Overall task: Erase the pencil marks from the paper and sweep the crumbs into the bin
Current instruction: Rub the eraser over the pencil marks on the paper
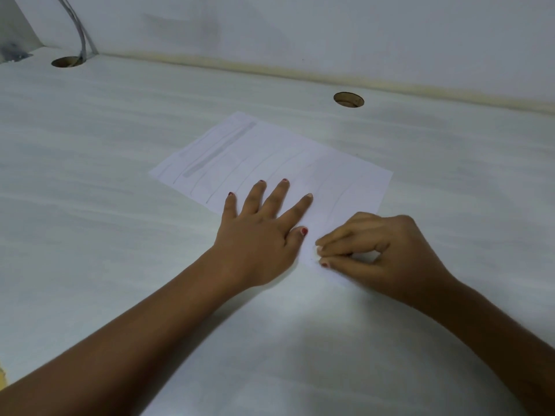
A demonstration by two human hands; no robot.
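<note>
The white desk (90, 145) is filling the view, and it is carrying everything here, with a pale wall (300, 25) rising behind it. The paper (300, 163) is lying flat at mid-desk, turned at an angle, one corner pointing back at the wall.

The left hand (258, 238) is lying released across the paper's near left edge: fingers spread straight on the sheet, heel of the palm on the desk. It is gripping nothing, only pressing down flat. Just to the right of it, the right hand (387, 253) is sitting over the paper's near corner, fingers curled, thumb and fingertips pinching together. They are nipping a small white piece (318, 249) down on the sheet; it is too small to say more of it.

Pencil marks (219, 148) are showing on the paper beyond the left hand's fingers: one broad grey band and several thin slanting strokes. Behind the paper's far right side a round hole (348, 100) is opening in the desk. Far off to the paper's back left, cables (78, 28) are dropping into a second hole (66, 61).
</note>
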